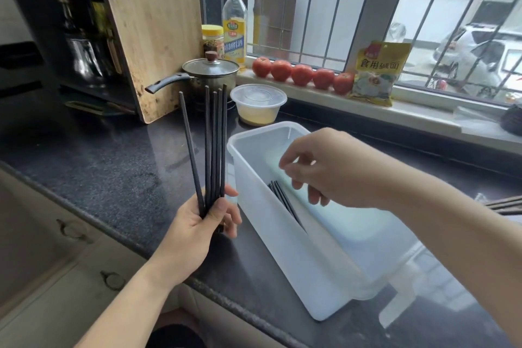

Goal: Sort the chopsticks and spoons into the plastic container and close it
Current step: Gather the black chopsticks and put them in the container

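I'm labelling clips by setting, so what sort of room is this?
Most likely a home kitchen. A lidded saucepan stands on the dark stone counter, a wooden cutting board leans beside it, and a cooking oil bottle and a row of tomatoes sit by the barred window.

A dark speckled stone countertop [113, 167] runs along under a window. A long white plastic container [296, 248] stands open on it near the front edge, with a few black chopsticks [285, 200] lying inside. Behind it sits a round lidded plastic tub [258, 104] holding something yellowish. Left of the tub is a small metal pot [210, 73] with a glass lid and a black handle. A wooden cutting board [152, 31] stands upright at the back left, its lower edge resting on the counter.
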A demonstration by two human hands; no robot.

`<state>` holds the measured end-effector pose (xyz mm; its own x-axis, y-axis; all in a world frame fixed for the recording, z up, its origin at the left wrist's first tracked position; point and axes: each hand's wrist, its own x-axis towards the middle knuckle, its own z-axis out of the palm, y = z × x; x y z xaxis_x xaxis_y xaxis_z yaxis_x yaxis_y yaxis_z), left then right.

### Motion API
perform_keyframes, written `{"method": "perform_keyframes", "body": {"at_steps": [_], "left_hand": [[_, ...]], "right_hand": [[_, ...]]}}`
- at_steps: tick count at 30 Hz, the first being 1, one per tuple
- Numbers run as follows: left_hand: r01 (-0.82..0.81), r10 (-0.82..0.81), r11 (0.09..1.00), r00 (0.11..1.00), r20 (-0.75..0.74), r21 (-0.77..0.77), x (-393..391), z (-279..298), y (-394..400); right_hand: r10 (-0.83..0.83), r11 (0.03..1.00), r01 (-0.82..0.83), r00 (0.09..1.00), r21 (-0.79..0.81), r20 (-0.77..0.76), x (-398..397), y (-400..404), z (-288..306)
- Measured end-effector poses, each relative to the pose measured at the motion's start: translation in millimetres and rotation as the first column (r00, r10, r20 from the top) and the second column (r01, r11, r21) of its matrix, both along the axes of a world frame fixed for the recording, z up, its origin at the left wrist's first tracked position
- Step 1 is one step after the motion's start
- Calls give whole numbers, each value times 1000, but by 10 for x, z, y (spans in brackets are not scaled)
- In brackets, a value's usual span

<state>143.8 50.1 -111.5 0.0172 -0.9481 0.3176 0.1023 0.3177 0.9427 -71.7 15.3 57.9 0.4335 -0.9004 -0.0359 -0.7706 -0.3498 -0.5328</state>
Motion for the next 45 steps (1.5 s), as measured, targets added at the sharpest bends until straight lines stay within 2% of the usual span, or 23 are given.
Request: {"method": "perform_keyframes", "body": {"at_steps": [2,4,6,9,11,12,14,15,16,17,18,20,21,23,25,27,29,32,35,37,40,42,45], "left_hand": [[44,-44,999,998,39,-13,-10,0,17],[66,-62,998,991,120,-24,-33,3,32],[95,-91,995,984,153,-23,-54,15,49],[104,-103,995,987,124,-2,-51,25,61],[91,-91,996,991,102,6,-60,21,57],[67,-67,998,995,79,8,-66,22,50],[-8,8,999,1000,2,38,-61,26,30],[-36,40,997,998,-52,69,-50,30,18],[-49,60,994,992,-110,101,-36,32,7],[-49,69,991,984,-162,125,-19,27,-5],[-44,71,990,978,-196,136,-6,22,-16],[-30,59,990,976,-209,140,4,20,-29],[-18,47,990,977,-206,140,1,22,-31],[2,27,990,979,-203,140,-7,27,-27],[29,-3,991,980,-201,129,-4,33,-15],[71,-48,991,979,-199,112,10,33,-3],[96,-73,989,976,-203,108,24,41,0],[100,-76,989,976,-204,110,33,34,-15],[71,-61,995,989,-134,69,29,13,-17],[52,-49,998,997,-62,36,8,18,9],[81,-81,997,997,17,20,-30,38,51],[110,-111,994,992,59,21,-39,44,67],[113,-115,993,990,88,29,-38,31,77]], "right_hand": [[94,995,-97,993,33,71,112,80,-9],[151,988,-151,981,-7,122,214,107,-48],[149,988,-140,978,-66,148,268,94,-91],[120,993,-113,974,-46,192,263,80,-126],[62,998,-53,946,-36,318,245,66,-102],[20,999,3,902,-52,430,229,49,-60],[-46,982,156,735,-104,676,151,3,94],[-60,955,255,664,-150,745,86,-10,200],[-69,910,351,652,-220,755,7,-15,311],[-91,861,413,699,-296,710,-74,-29,393],[-133,833,420,784,-361,606,-137,-64,424],[-234,867,313,943,-388,238,-138,-116,354],[-250,909,246,968,-337,34,-98,-133,245],[-199,971,151,940,-187,-278,-13,-136,-13],[-103,995,99,913,-31,-396,41,-128,-204],[-53,985,111,923,134,-380,44,-112,-269],[-41,976,114,934,186,-356,13,-120,-244],[-88,982,126,966,142,-243,-51,-134,-138],[-123,991,127,988,40,-91,-68,-112,-36],[-92,996,92,996,10,12,-16,-69,-10],[51,998,-55,986,18,157,152,58,-6],[129,992,-127,977,-23,171,248,95,-34],[116,992,-106,980,-69,164,314,88,-104]]}}
